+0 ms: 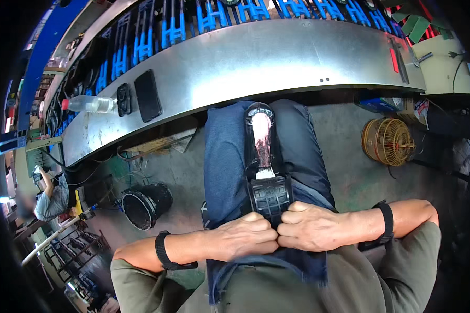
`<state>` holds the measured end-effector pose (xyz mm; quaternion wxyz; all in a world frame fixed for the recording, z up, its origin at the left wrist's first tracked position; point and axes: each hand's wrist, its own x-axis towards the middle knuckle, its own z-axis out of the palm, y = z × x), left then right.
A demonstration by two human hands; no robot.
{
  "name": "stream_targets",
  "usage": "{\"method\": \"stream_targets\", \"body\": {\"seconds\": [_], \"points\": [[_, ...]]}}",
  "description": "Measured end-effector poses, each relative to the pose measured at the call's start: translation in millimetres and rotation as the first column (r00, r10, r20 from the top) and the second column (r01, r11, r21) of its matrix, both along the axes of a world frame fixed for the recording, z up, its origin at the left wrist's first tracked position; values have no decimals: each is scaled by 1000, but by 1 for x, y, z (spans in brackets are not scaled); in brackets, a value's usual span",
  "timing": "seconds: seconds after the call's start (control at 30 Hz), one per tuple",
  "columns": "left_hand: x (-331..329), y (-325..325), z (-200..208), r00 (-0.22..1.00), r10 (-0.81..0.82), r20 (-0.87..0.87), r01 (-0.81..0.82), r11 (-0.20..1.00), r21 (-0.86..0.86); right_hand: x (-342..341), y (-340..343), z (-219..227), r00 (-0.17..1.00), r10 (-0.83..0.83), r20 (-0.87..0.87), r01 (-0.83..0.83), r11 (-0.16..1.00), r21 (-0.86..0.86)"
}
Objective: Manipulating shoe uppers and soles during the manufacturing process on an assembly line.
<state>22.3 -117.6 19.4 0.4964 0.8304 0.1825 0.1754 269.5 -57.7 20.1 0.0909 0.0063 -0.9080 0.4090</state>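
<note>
A long black shoe-shaped piece (261,136) lies lengthwise between my thighs, with a pinkish-white strip down its middle. Its rounded end points away from me. Joined to its near end is a black treaded piece (271,199), like a shoe sole, with a raised block pattern. My left hand (249,233) is closed at the near left edge of that treaded piece. On the near right edge, my right hand (309,225) is closed too, its knuckles almost against the left ones. The fingertips and the part they grip are hidden under both fists.
Ahead runs a curved metal bench (235,60) bearing a phone (148,95), a clear bottle (91,104) and a red-handled tool (394,60). Blue racks (173,31) stand behind it. A black bucket (147,205) is at left, a round caged fan (388,142) at right. Another person (52,201) sits far left.
</note>
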Motion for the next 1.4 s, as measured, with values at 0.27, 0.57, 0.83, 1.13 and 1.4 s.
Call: {"method": "stream_targets", "body": {"seconds": [0.27, 0.57, 0.83, 1.13, 1.4], "points": [[-24, 86, -19, 903, 397, 163, -411, 910, 61, -11, 96, -26, 930, -341, -139, 284, 904, -321], [-27, 137, -49, 645, 757, -107, -663, 484, -572, -46, 138, -48, 705, -659, 263, 700, 586, -408], [-44, 168, -53, 741, 668, -65, -651, 692, -312, -53, 143, -51, 614, -756, 227, 778, 531, -335], [-25, 85, -10, 603, 740, 298, -549, 656, -518, -42, 104, -2, 851, -507, 138, 442, 549, -709], [13, 56, 48, 582, 753, 307, -551, 643, -532, -67, 43, 53, 610, -727, -317, 530, 671, -519]]}}
